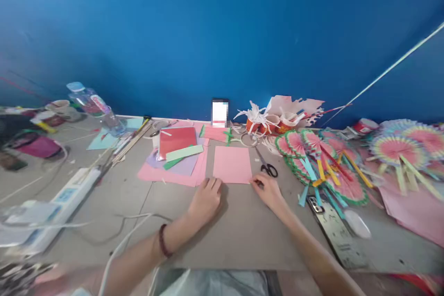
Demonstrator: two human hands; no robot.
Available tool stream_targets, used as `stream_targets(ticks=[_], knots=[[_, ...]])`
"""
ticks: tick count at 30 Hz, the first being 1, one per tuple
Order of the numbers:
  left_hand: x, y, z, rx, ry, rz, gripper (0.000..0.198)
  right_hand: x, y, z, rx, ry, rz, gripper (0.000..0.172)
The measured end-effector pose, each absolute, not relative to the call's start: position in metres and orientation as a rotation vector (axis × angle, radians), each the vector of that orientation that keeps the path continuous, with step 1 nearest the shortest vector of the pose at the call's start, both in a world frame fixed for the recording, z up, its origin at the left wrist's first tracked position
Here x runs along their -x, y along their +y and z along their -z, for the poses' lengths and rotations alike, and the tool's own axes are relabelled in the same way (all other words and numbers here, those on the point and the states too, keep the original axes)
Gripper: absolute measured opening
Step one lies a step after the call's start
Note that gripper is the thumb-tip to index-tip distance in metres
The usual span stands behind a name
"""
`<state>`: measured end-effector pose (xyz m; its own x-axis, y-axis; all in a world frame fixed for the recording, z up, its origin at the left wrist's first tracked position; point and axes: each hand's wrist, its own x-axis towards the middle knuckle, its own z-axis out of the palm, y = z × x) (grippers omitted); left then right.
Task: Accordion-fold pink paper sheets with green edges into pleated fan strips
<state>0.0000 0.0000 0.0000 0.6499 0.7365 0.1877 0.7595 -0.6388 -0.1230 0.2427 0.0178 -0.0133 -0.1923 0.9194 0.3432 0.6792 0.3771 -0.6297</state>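
A square sheet of pink paper [232,165] lies flat on the grey table in front of me. At its lower left corner is my left hand [206,200], closed, with bent fingers pressed together on the paper's edge. My right hand [268,190] pinches the lower right corner between thumb and fingers. Just beyond that hand lies a pair of black-handled scissors [268,169]. Left of the square, a red packet [177,142] and green strips [184,152] rest on purple and larger pink sheets [151,173]. A bundle of pink strips with green ends [215,133] lies behind.
Folded paper fans [342,180] crowd the right side, near a phone [335,231] and a white mouse [357,223]. Red cups [272,123] with white strips stand by the blue wall. Leftward are a power strip [65,208], a cable [125,240] and a plastic bottle [85,98].
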Motion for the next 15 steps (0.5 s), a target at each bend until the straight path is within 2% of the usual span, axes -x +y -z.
stream_targets(ticks=[4, 7, 11, 15], knots=[[-0.003, -0.006, -0.004, 2.678, -1.254, 0.129, 0.026, -0.240, 0.015, 0.010, 1.399, -1.954, -0.449, 0.016], [-0.006, -0.010, -0.008, 2.667, -1.287, 0.122, 0.038, -0.236, 0.011, 0.007, 1.449, -1.977, -0.392, 0.017], [-0.008, -0.013, -0.013, 2.705, -1.294, 0.148, 0.053, -0.226, 0.003, 0.004, 1.531, -2.063, -0.153, 0.021], [-0.008, -0.011, -0.015, 2.730, -1.303, 0.155, 0.050, -0.216, -0.006, 0.004, 1.601, -2.280, 0.118, 0.024]])
